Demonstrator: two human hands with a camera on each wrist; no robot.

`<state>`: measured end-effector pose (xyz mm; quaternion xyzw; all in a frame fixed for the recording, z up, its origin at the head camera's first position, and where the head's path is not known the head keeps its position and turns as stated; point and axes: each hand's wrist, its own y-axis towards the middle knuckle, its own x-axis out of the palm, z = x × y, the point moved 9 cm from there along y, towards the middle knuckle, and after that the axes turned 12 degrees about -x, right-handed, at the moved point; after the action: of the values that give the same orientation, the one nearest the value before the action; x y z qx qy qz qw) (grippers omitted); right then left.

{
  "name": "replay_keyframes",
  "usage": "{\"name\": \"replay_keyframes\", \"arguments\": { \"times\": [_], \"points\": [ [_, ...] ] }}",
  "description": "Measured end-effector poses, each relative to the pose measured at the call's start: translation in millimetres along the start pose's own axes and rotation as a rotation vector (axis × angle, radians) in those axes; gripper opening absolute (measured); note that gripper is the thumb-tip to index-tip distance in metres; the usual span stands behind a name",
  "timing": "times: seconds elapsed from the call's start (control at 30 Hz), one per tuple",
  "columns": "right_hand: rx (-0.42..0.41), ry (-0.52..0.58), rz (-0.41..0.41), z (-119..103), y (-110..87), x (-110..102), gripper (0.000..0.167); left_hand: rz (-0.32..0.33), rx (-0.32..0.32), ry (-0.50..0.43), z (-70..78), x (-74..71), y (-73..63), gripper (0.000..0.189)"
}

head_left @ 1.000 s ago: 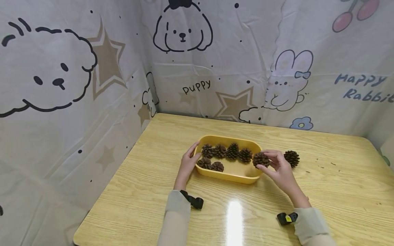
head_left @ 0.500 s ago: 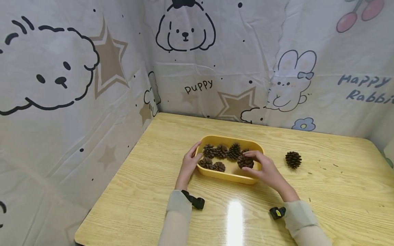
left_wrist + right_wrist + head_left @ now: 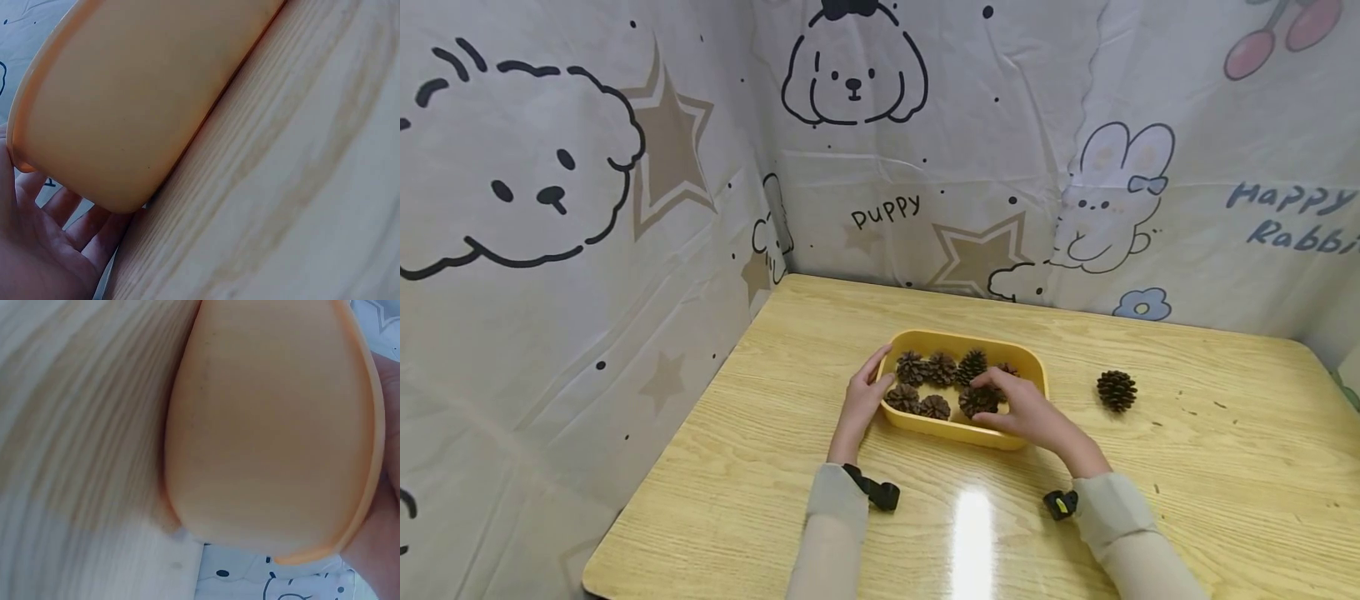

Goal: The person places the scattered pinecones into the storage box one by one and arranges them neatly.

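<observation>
A yellow plastic bin with rounded corners stands on the table, several brown pine cones inside it. My left hand holds the bin's left end, thumb over the rim and fingers along the outer wall. The left wrist view shows those fingers against the wall. My right hand reaches over the right end and pinches a pine cone between thumb and fingers, low inside the bin. In the right wrist view the bin's wall hides that pine cone and most of the hand.
One more pine cone lies on the wooden table right of the bin. Small dark crumbs are scattered near it. A printed cloth hangs behind the table and along its left side.
My right hand has carried its pine cone leftward from over the bin's right rim and lowered it among the others. The left hand has stayed on the bin.
</observation>
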<state>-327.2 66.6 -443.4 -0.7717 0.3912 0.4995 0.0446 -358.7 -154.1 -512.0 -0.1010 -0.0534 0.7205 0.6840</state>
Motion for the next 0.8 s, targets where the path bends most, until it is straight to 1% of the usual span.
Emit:
{"name": "replay_keyframes", "arguments": {
  "times": [0.17, 0.3, 0.37, 0.5, 0.63, 0.8],
  "points": [
    [-0.036, -0.009, -0.063, -3, 6.3, 10, 0.044, 0.003, -0.011, -0.005, 0.9, -0.3, -1.4, 0.052],
    [-0.077, -0.047, -0.098, -6, 10.0, 15, 0.044, -0.003, -0.010, 0.000, 0.9, 1.3, -1.2, 0.052],
    [-0.075, -0.042, -0.120, -6, 12.0, 17, 0.043, 0.000, -0.003, 0.007, 0.9, 1.8, -0.7, 0.051],
    [-0.043, -0.024, -0.158, -4, 14.7, 21, 0.042, -0.002, 0.007, 0.005, 2.7, 2.2, -0.7, 0.051],
    [-0.033, -0.025, -0.163, -3, 15.7, 21, 0.043, 0.001, 0.012, 0.003, 3.7, 1.7, 0.3, 0.051],
    [-0.042, -0.022, -0.141, -5, 15.2, 19, 0.044, 0.001, 0.015, 0.006, 1.9, 2.2, 1.3, 0.051]
  ]
}}
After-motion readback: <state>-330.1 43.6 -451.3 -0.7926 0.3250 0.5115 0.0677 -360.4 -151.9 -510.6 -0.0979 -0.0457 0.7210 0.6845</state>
